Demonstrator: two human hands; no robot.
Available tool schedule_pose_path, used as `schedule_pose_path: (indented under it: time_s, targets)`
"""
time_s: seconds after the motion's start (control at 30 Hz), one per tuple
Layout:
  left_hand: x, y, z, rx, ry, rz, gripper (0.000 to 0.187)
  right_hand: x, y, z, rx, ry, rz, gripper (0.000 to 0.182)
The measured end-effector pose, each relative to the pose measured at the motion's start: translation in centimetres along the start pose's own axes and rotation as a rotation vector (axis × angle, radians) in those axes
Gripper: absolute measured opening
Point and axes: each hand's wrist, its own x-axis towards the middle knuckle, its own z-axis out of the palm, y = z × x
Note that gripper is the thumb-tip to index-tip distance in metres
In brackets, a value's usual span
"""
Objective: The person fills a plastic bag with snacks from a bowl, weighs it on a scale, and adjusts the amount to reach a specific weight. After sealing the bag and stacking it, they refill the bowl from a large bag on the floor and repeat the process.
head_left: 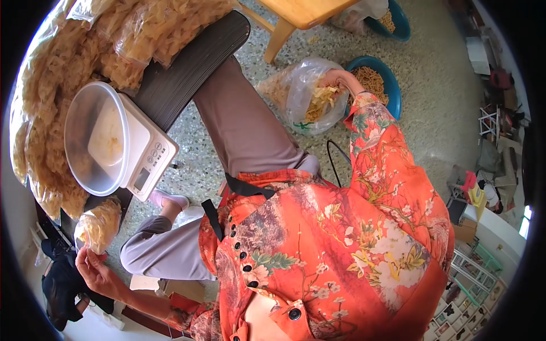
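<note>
My left hand (pixel 95 271) pinches the neck of a small clear plastic bag (pixel 98 230) filled with pale yellow dried strips, at the table's near edge. My right hand (pixel 336 80) reaches into a large open clear plastic bag (pixel 301 111) on the floor. Its fingers curl on loose yellow strips (pixel 321 102); the fingertips are partly hidden. A white digital kitchen scale (pixel 151 162) stands on the dark table (pixel 187 62). On it sits a translucent plastic bowl (pixel 96 139) with a few crumbs inside.
Many filled bags (pixel 45 125) are heaped along the table. A teal basin (pixel 392 77) of brown sticks stands beside the large bag, another teal basin (pixel 401 23) farther off. A wooden stool (pixel 278 40) is at the top. A dark bag (pixel 62 290) lies lower left.
</note>
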Motion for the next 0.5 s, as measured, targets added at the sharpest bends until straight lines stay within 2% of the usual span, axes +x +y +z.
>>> schedule_pose_path:
  time_s: [0.43,0.5]
  targets:
    - [0.2,-0.5,0.6,-0.021,0.002,0.048,0.016,-7.1,1.2,-0.2,0.112,-0.133,0.072,0.043]
    - [0.3,-0.6,0.7,-0.040,0.006,0.046,0.016,-7.1,0.0,-1.3,-0.090,-0.340,0.193,0.039]
